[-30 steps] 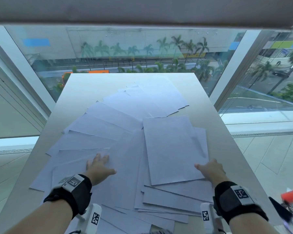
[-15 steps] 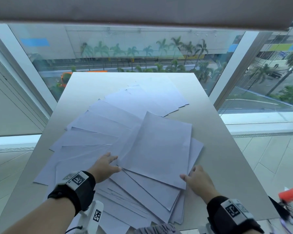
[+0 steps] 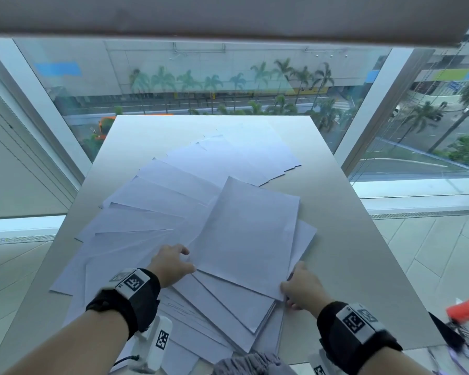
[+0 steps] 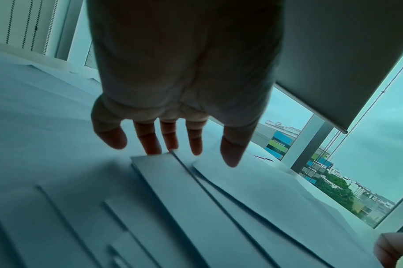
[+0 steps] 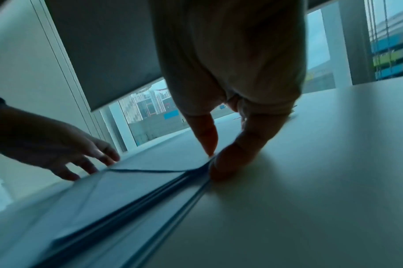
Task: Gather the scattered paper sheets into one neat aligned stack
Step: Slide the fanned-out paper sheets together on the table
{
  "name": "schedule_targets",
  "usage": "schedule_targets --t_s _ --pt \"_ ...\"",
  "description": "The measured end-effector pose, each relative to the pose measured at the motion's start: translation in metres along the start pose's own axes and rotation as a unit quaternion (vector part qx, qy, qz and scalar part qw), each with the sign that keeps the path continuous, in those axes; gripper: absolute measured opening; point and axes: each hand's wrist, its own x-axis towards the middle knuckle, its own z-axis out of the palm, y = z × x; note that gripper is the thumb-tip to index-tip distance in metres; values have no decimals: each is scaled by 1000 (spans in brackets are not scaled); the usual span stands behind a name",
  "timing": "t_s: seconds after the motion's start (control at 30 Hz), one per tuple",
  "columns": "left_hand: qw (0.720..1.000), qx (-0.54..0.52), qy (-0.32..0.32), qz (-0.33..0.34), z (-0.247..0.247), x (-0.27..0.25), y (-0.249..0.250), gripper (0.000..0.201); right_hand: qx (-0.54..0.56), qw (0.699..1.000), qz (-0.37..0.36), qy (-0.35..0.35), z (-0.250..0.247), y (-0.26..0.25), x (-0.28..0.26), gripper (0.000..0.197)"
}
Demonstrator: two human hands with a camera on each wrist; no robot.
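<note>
**What we cannot make out**

We cannot count the paper sheets point(image 3: 244, 239), since each overlaps the next, and the nearest ones run off the head view's bottom edge. The orange object point(image 3: 465, 313) at the right edge is cut off and too blurred to name. In the right wrist view, the right hand point(image 5: 230, 76) hides its other fingers behind two, and the sheet edges smear.

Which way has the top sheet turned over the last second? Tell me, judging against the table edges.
Yes. The top sheet has turned clockwise: it lay roughly square to the table edges, now it sits skewed, far corner swung right, near corner by the right hand.
</note>
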Motion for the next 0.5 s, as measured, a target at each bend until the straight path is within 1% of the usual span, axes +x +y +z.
schedule_targets --t_s 0.03,0.1,0.13,0.17,0.23,0.3,0.37,0.43,0.5 --pt "1000 11 15 -6 0 0 1 49 -4 1000 -12 -21 1 1 -3 11" --pt "999 33 37 -17 1 0 4 52 -59 996 -45 -56 -7 2 -6 9" --pt "998 37 44 -23 2 -1 5 55 -101 991 -67 -49 -13 2 -4 9" --pt "998 37 48 -27 3 -2 4 57 -139 986 -89 -28 -20 2 1 10" --pt "997 27 53 -42 4 -6 -1 63 -167 979 -112 14 -36 -1 11 12" --pt "996 21 47 -67 5 -11 -12 74 -159 980 -113 38 -51 -7 24 25" --pt "993 44 31 -102 7 -17 -27 94 -146 982 -102 55 -64 -13 36 42" --pt "987 67 7 -144 11 -23 -46 111 -147 983 -94 55 -73 -17 48 58" --pt "982 86 -20 -167 16 -27 -64 126 -179 979 -92 34 -77 -21 58 70"
